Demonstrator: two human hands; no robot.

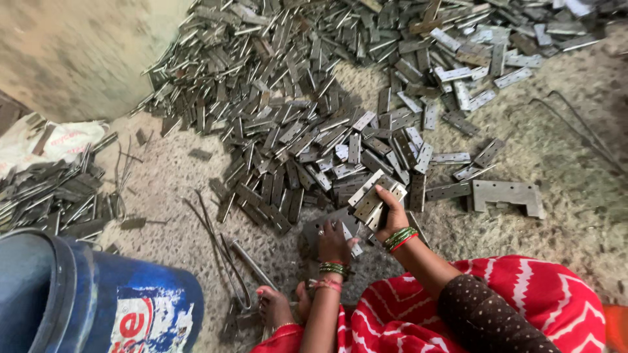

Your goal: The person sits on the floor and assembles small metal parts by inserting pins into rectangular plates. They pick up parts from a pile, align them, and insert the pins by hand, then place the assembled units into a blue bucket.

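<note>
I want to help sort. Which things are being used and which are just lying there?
In use:
right hand holding a stack of hinges
left hand on a flat metal plate
big hinge pile

Lying about:
blue bucket
white sack
bent wires
notched metal bracket

We see the hinge pile [314, 98] spreading ahead of us, the drum [78, 294] at our left, a bracket [509, 195] right, perhaps wire rods [222, 252] between drum and feet.

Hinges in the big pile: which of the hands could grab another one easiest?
Probably the left hand: it lies flat on a dark plate and grips nothing, while the right hand already clutches a bundle of hinges.
</note>
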